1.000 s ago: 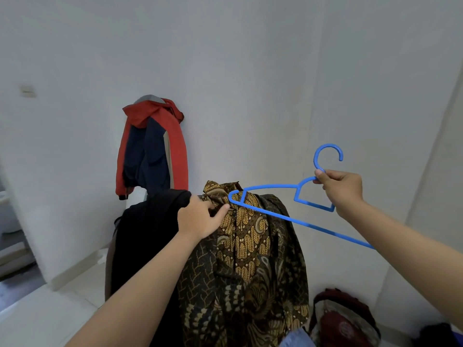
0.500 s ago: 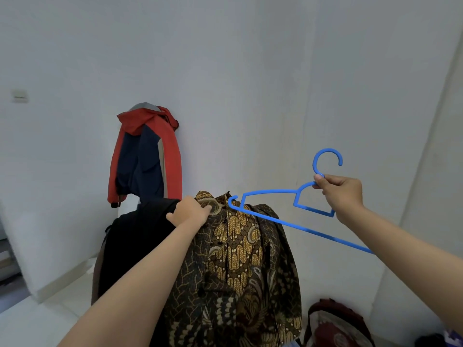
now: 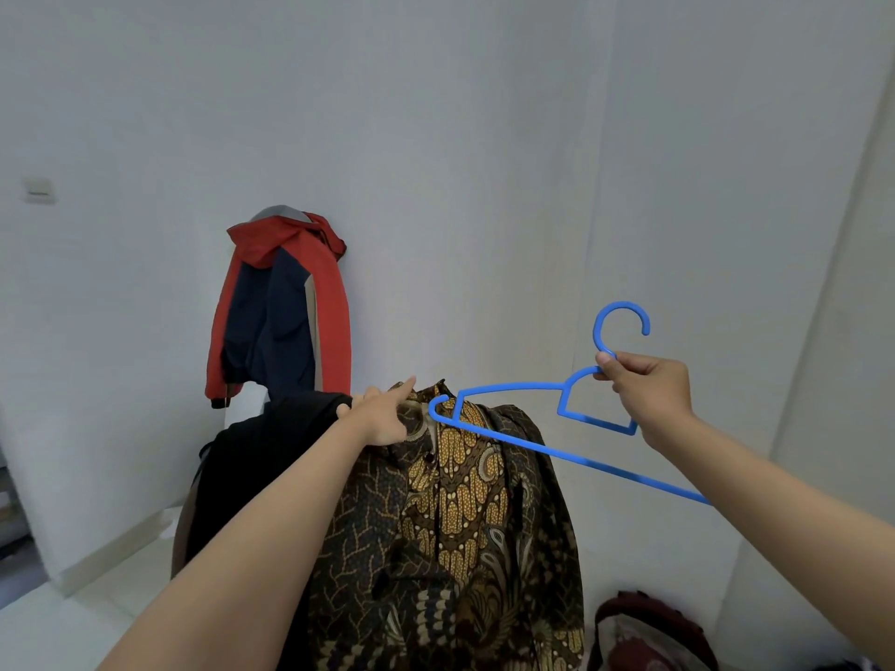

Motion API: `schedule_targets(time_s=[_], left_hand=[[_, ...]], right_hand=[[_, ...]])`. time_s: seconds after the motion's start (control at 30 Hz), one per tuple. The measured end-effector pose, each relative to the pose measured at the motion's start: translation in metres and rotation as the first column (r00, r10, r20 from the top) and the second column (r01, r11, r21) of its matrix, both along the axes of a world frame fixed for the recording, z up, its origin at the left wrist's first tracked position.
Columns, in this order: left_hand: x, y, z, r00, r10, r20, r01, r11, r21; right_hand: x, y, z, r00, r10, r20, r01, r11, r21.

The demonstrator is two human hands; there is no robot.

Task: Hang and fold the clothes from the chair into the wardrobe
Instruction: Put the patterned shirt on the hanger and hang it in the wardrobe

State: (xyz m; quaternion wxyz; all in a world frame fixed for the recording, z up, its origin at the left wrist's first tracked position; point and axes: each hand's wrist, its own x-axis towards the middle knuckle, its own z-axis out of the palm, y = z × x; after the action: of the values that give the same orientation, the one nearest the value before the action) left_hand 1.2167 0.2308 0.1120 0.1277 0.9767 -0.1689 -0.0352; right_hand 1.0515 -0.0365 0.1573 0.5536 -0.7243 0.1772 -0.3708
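A brown and gold batik shirt hangs draped over the chair back, which it hides, with a black garment beside it on the left. My left hand rests on the shirt's left shoulder at the collar, index finger stretched out along the collar edge. My right hand pinches a blue plastic hanger at its neck just under the hook. The hanger is tilted, and its left tip sits right at the shirt's collar opening.
A red and navy hooded jacket hangs on the white wall behind. A dark red bag lies on the floor at the lower right. A wall switch is at the far left. White walls close in behind and to the right.
My left hand loosened from gripping the collar and its index finger now points along it. The hanger's left tip has come down to the collar opening. The view has drifted slightly.
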Motion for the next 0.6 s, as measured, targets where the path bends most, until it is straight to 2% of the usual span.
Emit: schedule_targets(time_s=[0.17, 0.33, 0.5, 0.6], left_hand=[[0.002, 0.001, 0.010, 1.000, -0.005, -0.016, 0.003, 0.991, -0.137], [-0.007, 0.002, 0.015, 0.969, 0.208, 0.132, -0.168, 0.949, -0.267], [-0.022, 0.012, 0.018, 0.921, 0.366, 0.136, -0.282, 0.865, -0.414], [-0.036, 0.025, 0.023, 0.957, 0.283, 0.060, -0.225, 0.859, -0.460]], right_hand=[[0.001, -0.005, -0.001, 1.000, 0.003, 0.008, -0.003, 1.000, -0.006], [0.002, -0.002, 0.002, 1.000, 0.006, 0.029, -0.006, 1.000, -0.006], [0.002, 0.005, 0.011, 0.998, 0.031, 0.062, -0.031, 1.000, -0.005], [0.002, 0.012, 0.017, 0.995, 0.052, 0.091, -0.052, 0.999, -0.010]])
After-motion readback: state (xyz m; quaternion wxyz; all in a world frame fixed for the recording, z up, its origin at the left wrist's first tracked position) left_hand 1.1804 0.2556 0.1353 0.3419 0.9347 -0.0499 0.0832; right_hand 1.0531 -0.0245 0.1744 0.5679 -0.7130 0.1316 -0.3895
